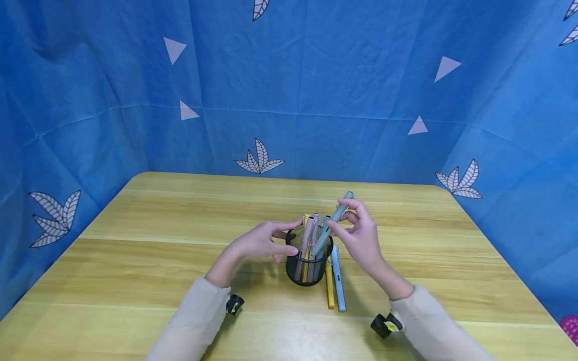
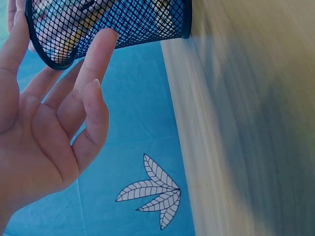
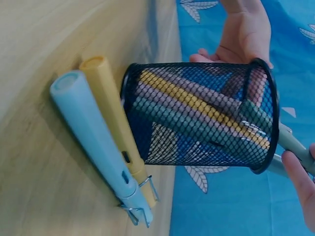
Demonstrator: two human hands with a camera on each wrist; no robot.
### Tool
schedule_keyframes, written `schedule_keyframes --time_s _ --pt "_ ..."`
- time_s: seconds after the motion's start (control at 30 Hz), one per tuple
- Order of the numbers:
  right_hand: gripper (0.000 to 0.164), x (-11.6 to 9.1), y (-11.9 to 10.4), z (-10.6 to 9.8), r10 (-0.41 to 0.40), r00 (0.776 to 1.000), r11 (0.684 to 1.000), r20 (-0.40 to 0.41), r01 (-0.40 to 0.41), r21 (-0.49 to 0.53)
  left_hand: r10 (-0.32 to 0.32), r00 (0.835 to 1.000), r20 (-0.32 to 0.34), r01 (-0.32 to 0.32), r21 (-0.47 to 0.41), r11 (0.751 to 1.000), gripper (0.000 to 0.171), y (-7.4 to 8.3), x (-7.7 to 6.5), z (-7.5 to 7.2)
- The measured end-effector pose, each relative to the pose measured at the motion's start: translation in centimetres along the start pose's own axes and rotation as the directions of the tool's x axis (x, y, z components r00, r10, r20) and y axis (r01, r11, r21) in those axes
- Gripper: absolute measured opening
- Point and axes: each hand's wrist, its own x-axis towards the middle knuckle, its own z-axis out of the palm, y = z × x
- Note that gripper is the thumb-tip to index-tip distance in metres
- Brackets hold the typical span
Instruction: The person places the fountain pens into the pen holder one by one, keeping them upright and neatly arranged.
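A black mesh pen holder (image 1: 309,273) stands upright on the table. Inside it, yellow, pale purple and green pens (image 3: 182,98) lean together. My left hand (image 1: 259,240) holds the holder's rim from the left, thumb at the front and index finger towards the back. In the left wrist view, its other fingers (image 2: 96,64) are beside the mesh. With thumb and fingertips, my right hand (image 1: 361,235) pinches a grey-green pen (image 1: 337,213), tilted, its lower end inside the holder's mouth. Beside the holder lie a light blue pen (image 1: 338,286) and a yellow pen (image 1: 330,288).
The wooden table (image 1: 180,215) extends around the holder on all sides. A blue patterned cloth (image 1: 298,90) hangs behind it and along both sides. A small pink dotted thing (image 1: 571,327) shows at the far right edge.
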Motion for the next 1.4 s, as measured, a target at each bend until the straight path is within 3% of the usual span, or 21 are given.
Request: schedule_keyframes --time_s 0.23,0.87,1.17,1.4 --pt "0.041 -0.4 -1.4 0.8 -0.101 0.994 0.988 0.037 0.104 -0.117 0.007 1.000 -0.003 -0.007 0.016 1.000 0.068 -0.1 0.0 0.0" --pt "0.040 -1.0 -1.9 1.6 -0.193 0.977 0.936 0.087 0.210 -0.284 0.005 1.000 -0.013 -0.005 0.035 0.999 0.067 -0.3 0.1 0.1" --pt "0.041 -1.3 1.1 1.1 -0.193 0.970 0.916 0.147 0.231 -0.327 -0.010 1.000 -0.016 0.010 0.017 1.000 0.068 -0.3 0.1 0.2" --pt "0.039 -1.4 1.7 0.9 -0.196 0.964 0.911 0.179 0.247 -0.331 -0.009 1.000 -0.015 0.009 -0.014 1.000 0.065 -0.4 0.3 0.3"
